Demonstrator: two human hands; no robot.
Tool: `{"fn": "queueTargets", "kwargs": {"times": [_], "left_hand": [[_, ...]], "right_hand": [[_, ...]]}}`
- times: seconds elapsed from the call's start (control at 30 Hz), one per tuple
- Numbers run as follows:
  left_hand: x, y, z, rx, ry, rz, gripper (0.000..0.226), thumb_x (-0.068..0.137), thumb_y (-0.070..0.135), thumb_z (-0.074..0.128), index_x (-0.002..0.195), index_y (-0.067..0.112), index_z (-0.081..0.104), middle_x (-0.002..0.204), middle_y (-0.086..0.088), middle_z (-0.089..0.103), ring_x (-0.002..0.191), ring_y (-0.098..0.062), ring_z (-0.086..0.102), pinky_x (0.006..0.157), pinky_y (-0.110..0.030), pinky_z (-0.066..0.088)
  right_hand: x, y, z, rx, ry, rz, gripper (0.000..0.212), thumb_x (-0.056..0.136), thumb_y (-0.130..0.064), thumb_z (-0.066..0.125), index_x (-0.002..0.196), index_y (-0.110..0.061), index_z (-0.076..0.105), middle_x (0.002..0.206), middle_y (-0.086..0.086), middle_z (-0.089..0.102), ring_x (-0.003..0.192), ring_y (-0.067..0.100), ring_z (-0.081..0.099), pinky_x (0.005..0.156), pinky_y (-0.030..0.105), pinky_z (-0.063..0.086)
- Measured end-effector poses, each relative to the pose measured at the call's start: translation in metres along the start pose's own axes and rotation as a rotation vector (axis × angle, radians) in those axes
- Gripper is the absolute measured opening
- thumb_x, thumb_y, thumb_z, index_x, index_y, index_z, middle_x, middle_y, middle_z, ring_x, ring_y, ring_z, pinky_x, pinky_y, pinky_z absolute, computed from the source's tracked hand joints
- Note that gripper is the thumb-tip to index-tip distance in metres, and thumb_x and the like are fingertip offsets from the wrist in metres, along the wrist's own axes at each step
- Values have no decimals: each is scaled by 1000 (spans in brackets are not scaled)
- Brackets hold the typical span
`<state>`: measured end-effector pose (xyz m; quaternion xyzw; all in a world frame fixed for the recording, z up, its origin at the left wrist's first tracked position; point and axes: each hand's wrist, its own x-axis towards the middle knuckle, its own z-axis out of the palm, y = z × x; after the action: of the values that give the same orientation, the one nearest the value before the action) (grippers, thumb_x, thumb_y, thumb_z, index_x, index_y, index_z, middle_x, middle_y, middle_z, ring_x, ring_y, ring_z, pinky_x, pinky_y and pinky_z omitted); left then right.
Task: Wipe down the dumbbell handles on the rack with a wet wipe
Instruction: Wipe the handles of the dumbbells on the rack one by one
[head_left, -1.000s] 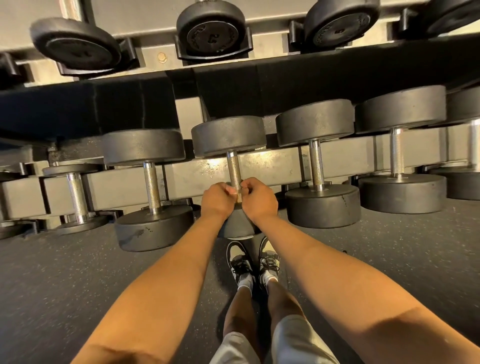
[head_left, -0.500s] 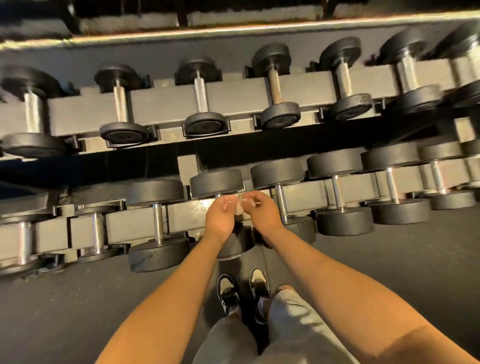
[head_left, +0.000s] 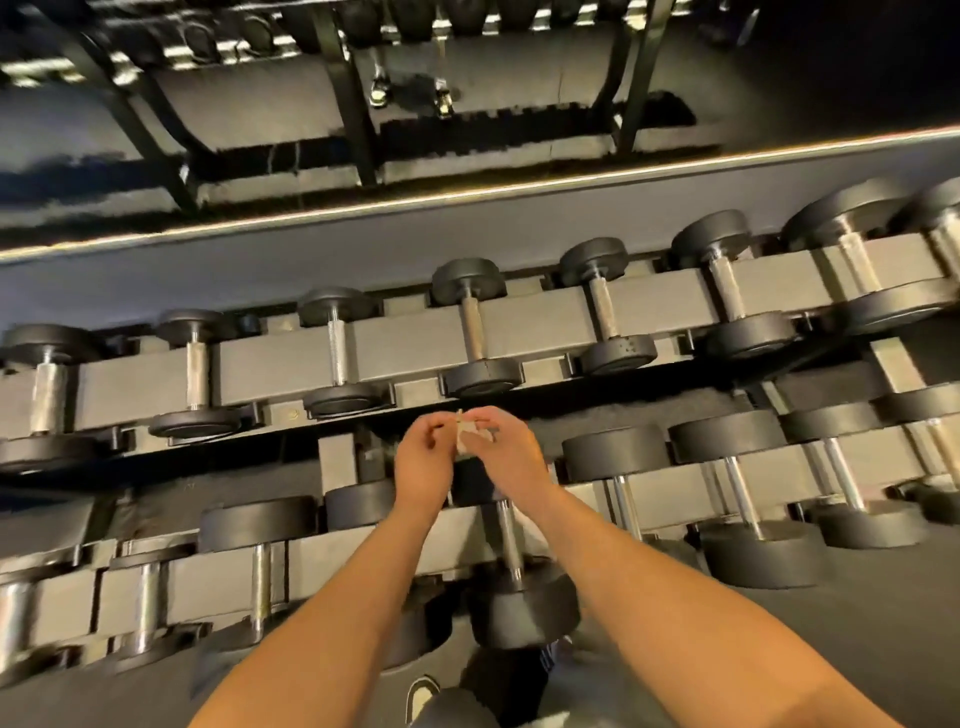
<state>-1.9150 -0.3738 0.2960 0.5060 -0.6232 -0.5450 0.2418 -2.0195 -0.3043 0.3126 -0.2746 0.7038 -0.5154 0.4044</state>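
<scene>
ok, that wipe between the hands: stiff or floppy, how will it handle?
Probably floppy: the wet wipe sits crumpled between the left hand and right hand, keeping no flat shape. Likely very light, since fingertips alone carry it. Pushed along the dumbbell handle below, it would probably bunch up unless wrapped round.

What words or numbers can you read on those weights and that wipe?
No text here can be read.
On the dumbbell end faces of the upper row: any marks are too blurred to read.
On the wet wipe: no print shows.
</scene>
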Motion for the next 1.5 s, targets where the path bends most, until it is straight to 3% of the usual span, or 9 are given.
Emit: {"fn": "queueTargets", "kwargs": {"times": [0.17, 0.37, 0.6, 0.73, 0.9, 1.03, 1.17, 1.33, 1.5], "left_hand": [[40, 28, 46, 54, 59, 72, 20, 102, 8, 50, 110, 13, 68, 103, 2, 69, 93, -4, 63, 85, -21, 47], [81, 27, 70, 245, 113, 69, 33, 101, 1, 49, 130, 8, 63, 124, -5, 66, 113, -14, 59, 99, -21, 42], [95, 17, 71, 222, 167, 53, 39, 98, -4, 46, 120, 21, 67, 109, 4, 71, 102, 0, 65, 95, -23, 53], [96, 9, 71, 293, 146, 87, 36, 101, 2, 47, 130, 14, 64, 117, 1, 70, 110, -8, 64, 101, -34, 52], [79, 6, 74, 337, 171, 73, 40, 102, 0, 50, 139, 14, 56, 123, 17, 57, 113, 22, 49, 101, -4, 36], [73, 3, 75, 309, 129, 69, 38, 104, 7, 47, 139, 22, 51, 128, -2, 62, 118, -16, 60, 106, -43, 49], [67, 8, 79, 136, 165, 57, 44, 106, 5, 43, 143, 28, 49, 142, -1, 55, 132, -10, 51, 118, -45, 38], [71, 12, 91, 365, 69, 214, 41, 109, 26, 40, 150, 28, 45, 155, 9, 42, 147, -9, 33, 123, -41, 28], [82, 4, 94, 471, 73, 320, 43, 103, 12, 52, 145, 17, 54, 146, -2, 54, 140, -17, 43, 120, -39, 34]], "right_hand": [[61, -15, -43, -183, 35, -77, 23, 92, -2, 61, 103, -18, 73, 106, -1, 67, 93, 7, 60, 79, 4, 41], [117, -20, -59, -276, 117, -100, 24, 94, -6, 61, 114, -16, 71, 111, 0, 59, 100, 11, 56, 78, 0, 37], [140, 0, -38, -550, -82, -208, 21, 91, -22, 68, 111, -25, 72, 108, -3, 58, 103, 17, 39, 90, 31, 35], [147, 7, -58, -363, -135, -143, 16, 91, -21, 69, 106, -26, 74, 102, -8, 56, 102, 15, 48, 91, 31, 42], [140, 6, -64, -175, 63, -16, 17, 96, -14, 62, 108, -18, 74, 109, 0, 56, 94, 9, 57, 92, 20, 46], [125, 5, -54, -122, 78, -2, 28, 97, -18, 64, 124, -16, 68, 118, -1, 47, 102, 8, 54, 96, 16, 45], [111, 2, -44, -110, -59, -55, 36, 99, -22, 61, 135, -15, 61, 119, -7, 46, 111, 7, 53, 101, 17, 44], [117, 1, -69, -64, -179, -24, 33, 104, -22, 51, 135, -22, 61, 128, -5, 61, 115, 5, 57, 98, 16, 43], [120, 8, -66, -136, 27, -67, 30, 102, -11, 51, 129, -17, 63, 128, -3, 55, 116, 8, 54, 105, 24, 45]]}}
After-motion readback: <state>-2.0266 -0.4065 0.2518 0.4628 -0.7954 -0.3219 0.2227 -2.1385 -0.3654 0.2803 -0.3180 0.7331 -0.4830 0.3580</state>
